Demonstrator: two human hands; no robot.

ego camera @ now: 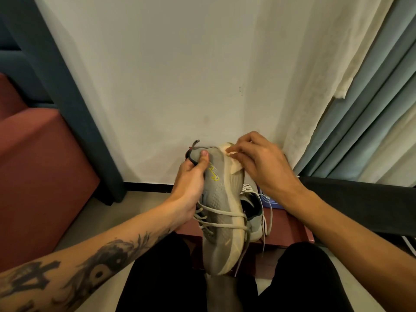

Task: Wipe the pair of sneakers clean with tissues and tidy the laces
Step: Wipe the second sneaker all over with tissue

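1. The person sits with dark-trousered knees apart and holds a grey sneaker (222, 210) up between them. Its heel points away towards the wall (168, 75) and its toe points down at the lap.
2. The left hand (191, 176) grips the sneaker at the heel end. The thumb presses flat on the grey side above the yellow logo, and the fingers curl into the collar opening.
3. The right hand (263, 163) has its fingers bent and pinches a crumpled tissue (238, 165), pressing it on the pale sole edge near the heel.
4. The laces (220, 213) of this sneaker are loose, crossing its side and sole, and one end hangs down past the toe.
5. The second sneaker (253, 208) lies on a red-brown stool (290, 230) just behind the held one (partly hidden by it), with its white laces trailing over the edge.
6. A blue box (273, 202) sits on the stool beside that shoe, under the right wrist. What it holds cannot be told.
7. A red seat (40, 165) stands at the left, and a curtain (371, 109) hangs at the right.
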